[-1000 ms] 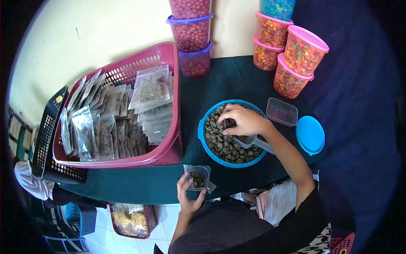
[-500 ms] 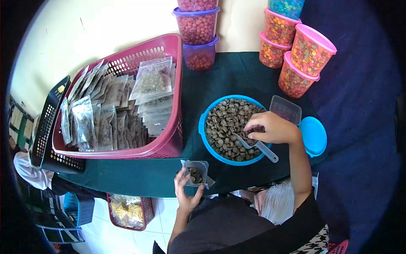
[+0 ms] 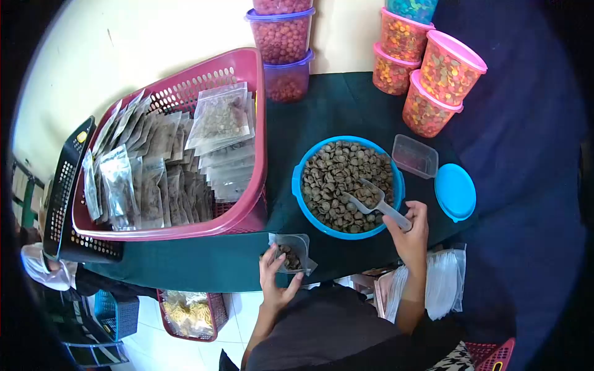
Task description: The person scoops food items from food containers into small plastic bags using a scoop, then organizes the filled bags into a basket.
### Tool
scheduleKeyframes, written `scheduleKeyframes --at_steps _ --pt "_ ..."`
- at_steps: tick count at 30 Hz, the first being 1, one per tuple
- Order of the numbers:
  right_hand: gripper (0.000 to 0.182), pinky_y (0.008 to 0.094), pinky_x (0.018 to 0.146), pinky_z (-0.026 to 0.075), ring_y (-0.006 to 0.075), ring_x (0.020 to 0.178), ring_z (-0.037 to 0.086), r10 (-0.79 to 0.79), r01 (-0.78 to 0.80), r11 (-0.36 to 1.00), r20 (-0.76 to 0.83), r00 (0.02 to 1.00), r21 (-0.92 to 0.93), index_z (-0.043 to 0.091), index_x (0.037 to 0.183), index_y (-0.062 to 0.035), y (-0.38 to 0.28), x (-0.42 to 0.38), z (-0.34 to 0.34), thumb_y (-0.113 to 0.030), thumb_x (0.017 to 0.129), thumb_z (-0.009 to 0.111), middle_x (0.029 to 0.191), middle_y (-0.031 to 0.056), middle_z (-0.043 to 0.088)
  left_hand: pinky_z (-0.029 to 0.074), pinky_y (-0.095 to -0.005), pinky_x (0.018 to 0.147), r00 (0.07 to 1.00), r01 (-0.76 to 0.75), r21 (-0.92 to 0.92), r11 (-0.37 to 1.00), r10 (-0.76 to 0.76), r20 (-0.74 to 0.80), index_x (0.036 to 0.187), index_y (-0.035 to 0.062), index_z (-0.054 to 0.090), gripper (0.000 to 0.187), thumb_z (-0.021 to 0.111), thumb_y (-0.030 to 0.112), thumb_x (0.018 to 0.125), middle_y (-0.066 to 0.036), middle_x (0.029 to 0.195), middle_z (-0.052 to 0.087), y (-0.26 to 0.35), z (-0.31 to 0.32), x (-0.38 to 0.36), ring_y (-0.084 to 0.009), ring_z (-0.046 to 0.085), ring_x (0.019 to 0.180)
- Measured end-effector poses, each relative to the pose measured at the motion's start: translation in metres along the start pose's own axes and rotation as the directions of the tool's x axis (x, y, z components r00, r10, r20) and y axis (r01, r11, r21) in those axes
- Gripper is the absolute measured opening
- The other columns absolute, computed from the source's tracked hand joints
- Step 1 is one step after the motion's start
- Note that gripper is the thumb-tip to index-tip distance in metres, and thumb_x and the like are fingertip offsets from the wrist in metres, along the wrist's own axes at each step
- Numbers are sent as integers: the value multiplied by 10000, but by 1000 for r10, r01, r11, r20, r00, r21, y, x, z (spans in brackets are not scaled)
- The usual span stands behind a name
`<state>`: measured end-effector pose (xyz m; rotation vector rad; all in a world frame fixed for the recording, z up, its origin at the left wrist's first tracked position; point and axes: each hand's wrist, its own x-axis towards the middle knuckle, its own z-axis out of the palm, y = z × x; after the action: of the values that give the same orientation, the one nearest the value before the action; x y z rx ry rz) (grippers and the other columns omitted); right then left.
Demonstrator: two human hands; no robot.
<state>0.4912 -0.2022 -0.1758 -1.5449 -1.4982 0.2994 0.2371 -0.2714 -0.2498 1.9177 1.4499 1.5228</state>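
Far to the left of your hands sits the maroon basket [image 3: 244, 213], packed with filled clear packets [image 3: 154, 179]. Just ahead of your right hand [image 3: 411, 238] is the blue bowl [image 3: 297, 185], heaped with brown pellets [image 3: 337, 179]. Beyond it and off to the right, the lidded tubs [image 3: 442, 77] stand stacked. Your right hand is closed around the handle of the clear scoop [image 3: 371, 201], its cup lying in the pellets. Your left hand [image 3: 275, 284] pinches the small bag [image 3: 291, 253] at the table edge, mouth open, a few pellets inside.
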Motion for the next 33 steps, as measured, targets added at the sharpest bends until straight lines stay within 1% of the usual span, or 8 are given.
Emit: scheduleKeyframes --at_steps 1,3,5,7,12,16,22,33 --pt "383 247 499 361 129 607 427 5 -5 1000 -6 1000 -2 433 998 -41 4 -5 3 -175 706 642 730 52 434 302 -436 893 1000 -5 -10 1000 5 11 1078 53 417 507 662 177 652 -233 1182 372 -1 -1 1 -364 380 1090" --pt "297 207 449 335 79 528 406 339 -359 693 157 928 625 440 994 -42 3 -14 9 -128 755 592 683 17 456 301 -433 894 999 -6 -23 1000 6 34 1076 52 421 501 661 177 654 -235 1178 375 -2 -5 2 -363 381 1089" --pt "212 178 427 314 57 455 376 326 -320 671 122 938 669 447 989 -35 -2 -17 16 -134 815 516 626 5 465 300 -431 895 999 -1 -34 999 2 53 1074 51 425 496 659 177 655 -236 1175 378 -4 -8 2 -362 382 1088" --pt "196 191 420 324 71 445 391 378 -313 423 149 914 850 461 962 -31 6 -19 25 -195 855 451 576 16 450 331 -434 887 997 -15 -77 997 20 72 1060 52 461 469 666 122 644 -236 1181 354 -6 -11 3 -369 377 1100" --pt "234 202 402 330 89 407 388 411 -189 497 -39 911 847 423 768 -59 4 -23 27 -256 884 376 507 29 416 330 -432 893 992 9 -92 996 3 130 1056 45 472 440 650 115 659 -240 1182 352 -7 -19 4 -366 370 1108" --pt "243 204 384 338 99 404 408 360 -123 565 -109 926 816 419 758 -55 -4 -20 20 -255 886 368 508 37 423 320 -429 906 986 -16 -65 998 27 164 1051 30 481 401 619 105 682 -243 1196 336 -7 -22 5 -370 358 1116" --pt "246 209 392 342 100 406 411 343 -107 531 -99 934 840 414 753 -59 -5 -15 23 -258 888 362 511 40 440 276 -429 939 990 17 -250 968 19 140 1047 -4 505 306 458 86 758 -248 1213 309 -10 -26 4 -372 335 1132" --pt "254 216 453 365 108 442 431 329 -101 560 -109 938 823 408 752 -57 -1 -7 26 -259 895 350 523 45 445 266 -455 931 994 30 -162 986 -13 104 1075 13 465 308 389 185 831 -245 1222 288 -11 -20 -1 -372 307 1150"
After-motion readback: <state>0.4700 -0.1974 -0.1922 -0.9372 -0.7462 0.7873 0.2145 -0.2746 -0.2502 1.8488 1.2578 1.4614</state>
